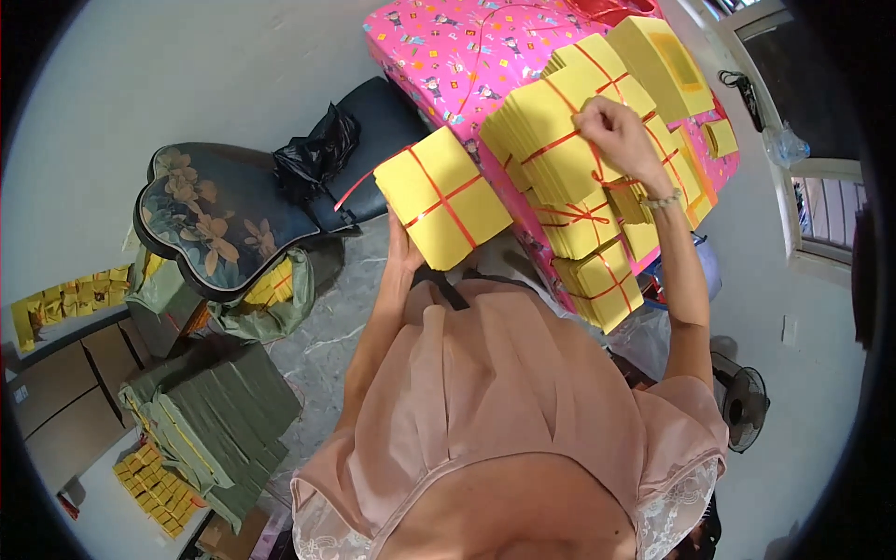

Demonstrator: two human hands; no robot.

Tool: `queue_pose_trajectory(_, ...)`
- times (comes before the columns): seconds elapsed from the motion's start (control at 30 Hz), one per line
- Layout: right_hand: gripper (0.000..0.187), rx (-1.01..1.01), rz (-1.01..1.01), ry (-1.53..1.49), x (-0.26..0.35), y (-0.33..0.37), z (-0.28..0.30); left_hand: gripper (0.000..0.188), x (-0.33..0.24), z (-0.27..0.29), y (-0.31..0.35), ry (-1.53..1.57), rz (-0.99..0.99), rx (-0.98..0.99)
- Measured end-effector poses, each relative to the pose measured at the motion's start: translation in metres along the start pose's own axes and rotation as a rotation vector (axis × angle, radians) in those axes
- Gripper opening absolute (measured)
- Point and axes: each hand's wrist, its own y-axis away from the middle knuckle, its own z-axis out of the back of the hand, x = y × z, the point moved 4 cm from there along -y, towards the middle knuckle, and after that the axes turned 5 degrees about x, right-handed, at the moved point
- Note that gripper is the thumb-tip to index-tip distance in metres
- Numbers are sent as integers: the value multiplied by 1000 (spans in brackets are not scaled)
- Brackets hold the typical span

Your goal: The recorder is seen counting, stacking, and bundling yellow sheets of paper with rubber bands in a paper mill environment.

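Observation:
My left hand (400,245) holds a square bundle of yellow paper (434,219) from its near left edge. Red ribbon crosses over this bundle, and one loose end sticks out to the left. My right hand (616,136) is closed, its fingers curled at the crossing of the red ribbon (558,142) on a larger yellow paper stack (537,121). The curled fingers partly hide the ribbon there. Around that stack, more tied yellow bundles (605,287) lie piled on the pink patterned table cover (420,47).
A dark flowered chair (219,210) with a black plastic bag (322,149) stands at the left. Green wrapped bales (219,420) and cardboard boxes (70,383) sit at the lower left. Right of me is a black fan (747,408). Yellow pads (663,70) lie at the far right.

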Motion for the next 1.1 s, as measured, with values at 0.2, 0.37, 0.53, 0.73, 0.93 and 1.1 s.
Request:
queue_pose_trajectory(0.2,22,17,18,-174,96,16,8,75,-14,-1,-17,-24,66,79)
queue_pose_trajectory(0.37,16,33,22,-26,152,12,-30,76,-19,-20,-25,-155,65,71)
queue_pose_trajectory(0.53,16,38,134,-68,172,10,-77,73,-21,5,-29,-37,55,113)
queue_pose_trajectory(0.73,18,24,305,124,197,14,-93,73,-17,8,-38,-7,154,246)
queue_pose_trajectory(0.93,12,-35,208,-134,195,7,-68,73,-24,18,-31,5,343,367)
queue_pose_trajectory(1.1,18,-401,136,232,67,-34,20,73,-29,23,-16,31,446,441)
